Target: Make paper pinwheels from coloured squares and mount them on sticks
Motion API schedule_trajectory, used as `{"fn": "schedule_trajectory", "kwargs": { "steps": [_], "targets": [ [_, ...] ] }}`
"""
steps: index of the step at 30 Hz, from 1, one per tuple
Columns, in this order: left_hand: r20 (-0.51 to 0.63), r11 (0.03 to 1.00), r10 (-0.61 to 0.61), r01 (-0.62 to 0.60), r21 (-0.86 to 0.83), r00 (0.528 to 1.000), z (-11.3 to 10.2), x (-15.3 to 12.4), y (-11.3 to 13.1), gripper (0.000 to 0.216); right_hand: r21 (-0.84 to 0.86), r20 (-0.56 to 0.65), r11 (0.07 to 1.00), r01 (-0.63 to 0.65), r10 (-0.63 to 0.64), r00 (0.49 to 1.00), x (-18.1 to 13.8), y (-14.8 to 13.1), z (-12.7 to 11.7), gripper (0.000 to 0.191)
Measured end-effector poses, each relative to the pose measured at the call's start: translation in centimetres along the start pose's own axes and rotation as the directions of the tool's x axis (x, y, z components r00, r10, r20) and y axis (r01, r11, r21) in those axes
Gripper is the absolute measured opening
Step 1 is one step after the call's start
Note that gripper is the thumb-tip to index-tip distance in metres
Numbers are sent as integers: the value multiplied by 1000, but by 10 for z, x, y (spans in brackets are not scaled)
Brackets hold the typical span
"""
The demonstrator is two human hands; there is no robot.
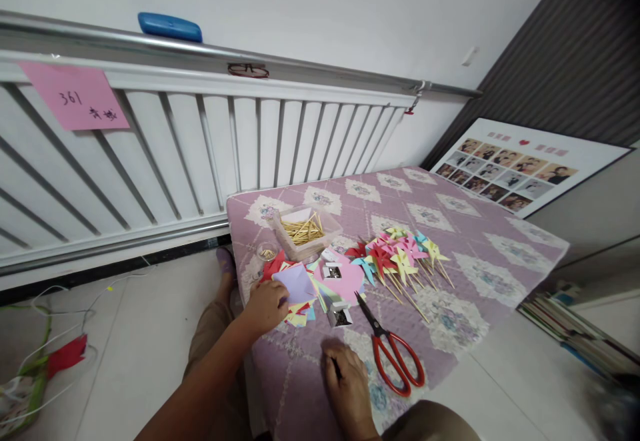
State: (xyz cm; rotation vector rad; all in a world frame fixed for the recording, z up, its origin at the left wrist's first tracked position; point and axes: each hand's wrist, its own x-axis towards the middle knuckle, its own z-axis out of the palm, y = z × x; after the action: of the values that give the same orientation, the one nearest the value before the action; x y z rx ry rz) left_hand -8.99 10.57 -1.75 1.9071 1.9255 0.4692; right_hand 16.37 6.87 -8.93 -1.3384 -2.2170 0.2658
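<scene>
My left hand (267,306) is at the near left side of the table, its fingers closed at the lower edge of a purple paper square (295,284). That square lies on a pile of coloured paper pieces (300,313). My right hand (349,382) rests on the tablecloth nearer to me, fingers curled and tips hidden, so what they hold, if anything, cannot be seen. Right of it lie red-handled scissors (387,344), blades pointing away. Two small open boxes of metal pins (341,316) (332,271) sit by the paper. Several paper pinwheels on sticks (400,254) lie beyond the scissors.
A clear plastic box (330,231) of thin wooden sticks (304,229) stands at the back, with a small round container (267,252) beside it. The patterned tablecloth (450,274) reaches to a radiator (310,138). A photo board (530,161) leans at the right.
</scene>
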Motion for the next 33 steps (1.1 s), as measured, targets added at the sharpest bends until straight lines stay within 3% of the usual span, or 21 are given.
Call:
{"fn": "schedule_trajectory", "kwargs": {
  "steps": [33],
  "targets": [
    [46,1000,-10,12,-27,999,-2,4,-2,25,36,-4,999,-4,4,1000,-2,2,2,18]
  ]
}}
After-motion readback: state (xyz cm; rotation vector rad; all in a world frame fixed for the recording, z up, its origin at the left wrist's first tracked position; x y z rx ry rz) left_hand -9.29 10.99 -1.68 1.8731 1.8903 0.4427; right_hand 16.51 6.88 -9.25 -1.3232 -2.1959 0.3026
